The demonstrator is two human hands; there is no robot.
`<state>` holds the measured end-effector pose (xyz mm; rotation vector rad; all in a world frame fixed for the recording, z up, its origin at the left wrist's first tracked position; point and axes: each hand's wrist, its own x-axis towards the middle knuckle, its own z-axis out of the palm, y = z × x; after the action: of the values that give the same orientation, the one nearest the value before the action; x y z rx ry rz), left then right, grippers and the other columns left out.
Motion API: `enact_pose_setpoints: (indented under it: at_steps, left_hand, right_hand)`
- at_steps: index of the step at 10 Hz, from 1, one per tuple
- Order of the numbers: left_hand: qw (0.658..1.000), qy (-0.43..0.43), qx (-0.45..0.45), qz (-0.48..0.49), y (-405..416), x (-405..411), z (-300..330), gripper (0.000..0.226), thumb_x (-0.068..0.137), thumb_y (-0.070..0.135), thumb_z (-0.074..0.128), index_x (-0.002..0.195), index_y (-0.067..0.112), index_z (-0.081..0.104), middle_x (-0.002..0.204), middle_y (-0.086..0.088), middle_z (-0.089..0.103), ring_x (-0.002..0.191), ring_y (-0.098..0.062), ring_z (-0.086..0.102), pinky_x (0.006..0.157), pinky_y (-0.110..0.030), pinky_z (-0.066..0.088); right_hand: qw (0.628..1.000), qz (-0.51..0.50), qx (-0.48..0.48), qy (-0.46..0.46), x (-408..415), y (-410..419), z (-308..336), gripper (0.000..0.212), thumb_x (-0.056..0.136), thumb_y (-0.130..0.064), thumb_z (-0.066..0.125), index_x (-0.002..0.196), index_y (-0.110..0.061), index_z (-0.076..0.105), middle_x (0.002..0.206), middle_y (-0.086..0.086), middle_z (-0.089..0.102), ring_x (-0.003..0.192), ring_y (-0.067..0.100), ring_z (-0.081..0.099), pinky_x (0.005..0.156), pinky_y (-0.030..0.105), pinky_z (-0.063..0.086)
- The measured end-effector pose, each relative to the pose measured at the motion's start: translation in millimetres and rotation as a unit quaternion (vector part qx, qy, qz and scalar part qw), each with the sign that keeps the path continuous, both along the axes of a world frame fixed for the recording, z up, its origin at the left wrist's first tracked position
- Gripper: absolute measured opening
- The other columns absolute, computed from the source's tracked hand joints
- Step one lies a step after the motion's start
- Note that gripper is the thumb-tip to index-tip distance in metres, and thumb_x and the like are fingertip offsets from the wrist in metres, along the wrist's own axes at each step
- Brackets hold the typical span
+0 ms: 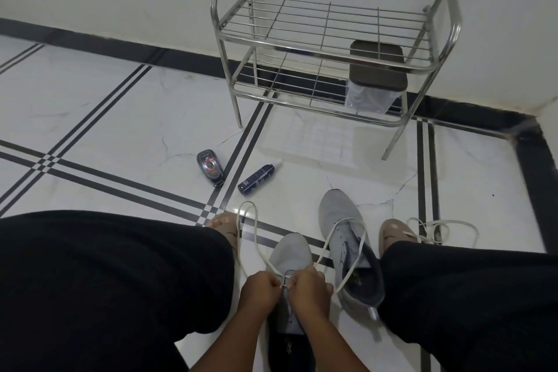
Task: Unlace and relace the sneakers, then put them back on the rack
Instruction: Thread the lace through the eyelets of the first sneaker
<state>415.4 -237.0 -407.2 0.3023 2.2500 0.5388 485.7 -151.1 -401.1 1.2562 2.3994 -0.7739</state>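
While both forearms enter from the bottom centre of the frame and converge, the left hand (259, 287) and the right hand (309, 288) are held knuckles-up, close together, over the near sneaker (290, 254). Each hand is closed with curled fingers, and a strand of the white lace (253, 229) is pinched in each, at the eyelet area of that sneaker. From the left hand the lace is carried up in a long loop toward the centre left of the frame and back down; from the right hand a second strand is run up and across the second sneaker (344, 226), and its far end is draped over that sneaker's collar.

The near sneaker is positioned in the lower centre, toe pointing up the frame, between the two legs in dark trousers. The second sneaker is set just to its right, also toe up, with no lace threaded in it that can be made out. A loose white lace (444, 228) is seen on the floor at the right edge, beside one foot.

The steel rack (332, 54) is located in the upper centre against the wall, well apart from both sneakers. A clear container with a dark lid (377, 69) is seen on its lower shelf. A blue spray can (258, 177) and a small dark tin (210, 167) are lying on the tiled floor (120, 118) between rack and sneakers.
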Motion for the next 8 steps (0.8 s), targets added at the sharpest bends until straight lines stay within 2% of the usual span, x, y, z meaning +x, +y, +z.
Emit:
enact_pose_setpoints:
  at_steps: [1,2,3,4,5,6,7,8]
  left_hand:
    - [0.999,-0.007,0.007,0.032,-2,0,1,0.018,0.089,0.02,0.048,0.093,0.023,0.065,0.097,-0.001,0.068,0.089,-0.018,0.063,0.076,-0.028,0.049]
    - [1.0,-0.006,-0.004,0.014,0,-3,-3,0.019,0.088,0.019,0.048,0.097,0.024,0.064,0.101,-0.001,0.067,0.086,-0.018,0.062,0.074,-0.029,0.051]
    - [0.999,0.016,-0.034,-0.001,6,-3,-7,0.021,0.089,0.02,0.045,0.101,0.018,0.062,0.105,-0.003,0.066,0.092,-0.021,0.06,0.072,-0.025,0.042]
    - [0.999,0.027,-0.043,-0.009,6,0,-3,0.021,0.094,0.02,0.041,0.109,0.013,0.054,0.106,-0.007,0.061,0.096,-0.025,0.058,0.074,-0.027,0.042]
    - [0.983,0.001,0.035,0.182,-1,-19,-13,0.021,0.096,0.031,0.048,0.117,0.028,0.05,0.085,0.01,0.059,0.077,-0.006,0.058,0.077,-0.015,0.044]
    - [0.913,0.099,0.172,0.357,-10,-87,25,0.03,0.086,0.052,0.045,0.112,0.037,0.049,0.049,0.017,0.046,0.044,0.006,0.044,0.06,0.001,0.038]
    - [0.809,0.158,0.222,0.521,3,-105,75,0.026,0.099,0.027,0.035,0.101,0.009,0.053,0.086,-0.003,0.057,0.074,-0.015,0.056,0.069,-0.032,0.051]
    - [0.954,0.206,0.131,0.174,24,-97,97,0.034,0.097,0.045,0.041,0.103,0.015,0.057,0.091,-0.005,0.063,0.086,-0.025,0.059,0.08,-0.037,0.049]
  right_hand:
    - [1.0,-0.016,-0.013,0.0,-3,-5,0,0.021,0.088,-0.023,0.052,0.104,-0.024,0.066,0.12,0.0,0.052,0.111,0.025,0.045,0.081,0.028,0.033]
    - [1.0,0.0,0.001,0.02,-1,-7,5,0.02,0.089,-0.023,0.053,0.107,-0.025,0.063,0.118,-0.001,0.048,0.112,0.024,0.043,0.084,0.029,0.033]
    - [0.989,0.057,0.118,0.062,11,-11,7,0.026,0.083,-0.021,0.064,0.108,-0.024,0.056,0.111,-0.001,0.052,0.103,0.021,0.051,0.083,0.032,0.04]
    - [0.995,0.002,0.1,0.001,28,-12,11,0.021,0.094,-0.021,0.05,0.114,-0.021,0.048,0.115,0.0,0.056,0.104,0.02,0.057,0.083,0.03,0.046]
    - [0.996,-0.012,0.069,-0.046,42,-10,10,0.022,0.099,-0.016,0.037,0.118,-0.018,0.046,0.119,0.001,0.061,0.109,0.019,0.06,0.085,0.031,0.05]
    - [0.995,-0.051,0.031,-0.077,45,-5,14,0.026,0.1,-0.019,0.035,0.124,-0.015,0.044,0.123,0.003,0.061,0.111,0.02,0.06,0.083,0.032,0.05]
    - [0.992,-0.073,0.006,-0.101,44,-1,20,0.029,0.1,-0.021,0.034,0.127,-0.015,0.045,0.127,0.004,0.059,0.114,0.021,0.059,0.086,0.033,0.049]
    - [0.991,-0.067,-0.016,-0.115,41,0,23,0.032,0.101,-0.023,0.035,0.131,-0.016,0.043,0.13,0.004,0.058,0.116,0.021,0.057,0.088,0.033,0.048]
